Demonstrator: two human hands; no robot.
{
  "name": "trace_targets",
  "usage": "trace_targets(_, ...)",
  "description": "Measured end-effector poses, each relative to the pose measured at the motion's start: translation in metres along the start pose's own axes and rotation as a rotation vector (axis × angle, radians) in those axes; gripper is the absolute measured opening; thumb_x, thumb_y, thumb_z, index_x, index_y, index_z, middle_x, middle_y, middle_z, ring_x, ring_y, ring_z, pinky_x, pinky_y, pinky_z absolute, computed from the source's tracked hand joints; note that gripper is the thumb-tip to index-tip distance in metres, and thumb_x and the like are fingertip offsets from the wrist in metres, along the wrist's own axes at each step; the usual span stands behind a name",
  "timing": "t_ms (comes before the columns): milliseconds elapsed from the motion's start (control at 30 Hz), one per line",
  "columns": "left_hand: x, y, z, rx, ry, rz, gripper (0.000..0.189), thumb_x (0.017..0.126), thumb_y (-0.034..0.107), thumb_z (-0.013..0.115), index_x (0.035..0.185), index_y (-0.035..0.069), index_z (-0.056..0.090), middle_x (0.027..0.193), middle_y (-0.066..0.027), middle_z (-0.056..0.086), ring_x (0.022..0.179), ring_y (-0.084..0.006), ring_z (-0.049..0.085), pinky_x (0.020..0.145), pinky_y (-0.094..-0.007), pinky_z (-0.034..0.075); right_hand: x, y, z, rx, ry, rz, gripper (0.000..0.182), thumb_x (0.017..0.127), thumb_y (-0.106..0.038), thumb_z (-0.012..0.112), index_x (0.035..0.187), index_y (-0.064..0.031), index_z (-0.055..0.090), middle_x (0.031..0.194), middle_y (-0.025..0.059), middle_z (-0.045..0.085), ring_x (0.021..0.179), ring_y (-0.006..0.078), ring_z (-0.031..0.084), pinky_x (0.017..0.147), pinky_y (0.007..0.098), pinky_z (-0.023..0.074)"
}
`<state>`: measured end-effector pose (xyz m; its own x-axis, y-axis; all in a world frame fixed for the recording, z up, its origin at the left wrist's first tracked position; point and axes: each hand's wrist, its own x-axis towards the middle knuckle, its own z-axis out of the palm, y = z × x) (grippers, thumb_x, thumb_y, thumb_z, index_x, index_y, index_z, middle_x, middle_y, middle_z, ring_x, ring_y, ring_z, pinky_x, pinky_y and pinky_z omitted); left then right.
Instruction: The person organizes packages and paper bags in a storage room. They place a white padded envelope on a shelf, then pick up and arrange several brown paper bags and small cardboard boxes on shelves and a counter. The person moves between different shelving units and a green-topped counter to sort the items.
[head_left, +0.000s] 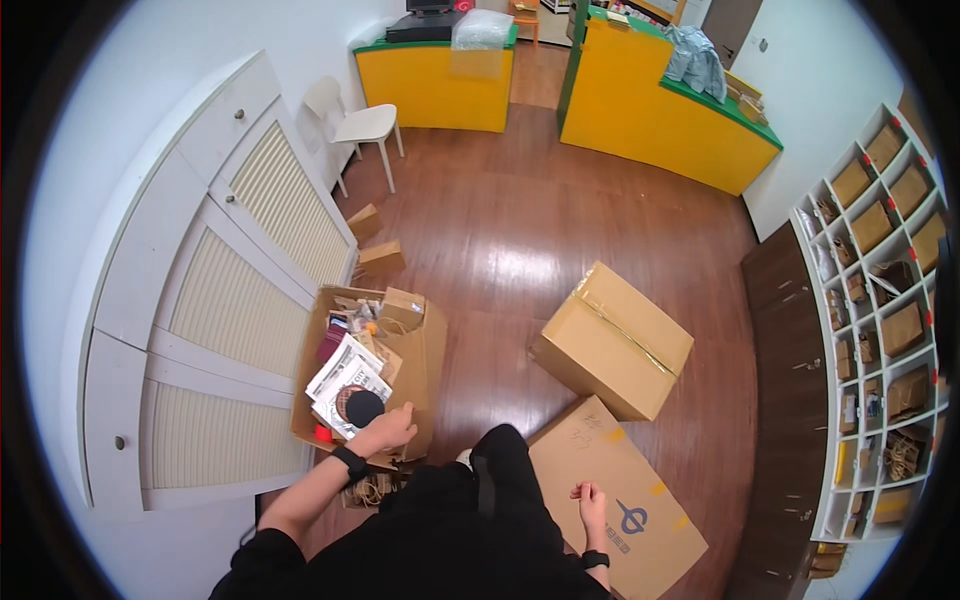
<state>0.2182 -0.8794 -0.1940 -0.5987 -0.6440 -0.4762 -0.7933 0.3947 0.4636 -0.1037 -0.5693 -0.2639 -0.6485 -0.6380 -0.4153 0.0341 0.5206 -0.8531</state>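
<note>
My left hand, with a black band on its wrist, is over the near right side of an open cardboard box. Whether it grips or touches the box's flap, I cannot tell. Right by the hand, a black round object appears against printed papers in that box. Small packages and a brown paper bag fill the box's far end. Above a large carton with blue printing, my right hand hangs with loosely curled fingers and nothing visible in it.
A taped carton stands ahead on the right. White louvred cabinets line the left, beyond them a white chair. Pigeonhole shelves with paper bags run along the right. Yellow counters with green tops stand at the back.
</note>
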Motion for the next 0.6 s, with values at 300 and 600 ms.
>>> trace_targets(300,0.08,0.036,-0.103,-0.11,0.271,0.053,0.024,0.079,0.015,0.046,0.093,-0.003,0.051,0.085,-0.0225,0.057,0.079,-0.0366,0.056,0.069,-0.0415,0.044,0.102,-0.007,0.001,-0.046,-0.049,0.052,0.024,0.085,-0.013,0.042,0.08,0.0059,0.054,0.065,0.0121,0.059,0.058,0.018,0.059,0.055,0.0275,0.0479)
trace_targets(600,0.217,0.132,-0.1,-0.136,0.038,0.021,0.023,0.079,0.02,0.047,0.09,0.001,0.055,0.083,-0.019,0.06,0.081,-0.0336,0.058,0.071,-0.0381,0.046,0.222,-0.044,-0.018,-0.033,-0.108,0.179,0.021,0.081,-0.014,0.046,0.08,0.0049,0.056,0.067,0.013,0.061,0.058,0.0183,0.061,0.054,0.0285,0.0485)
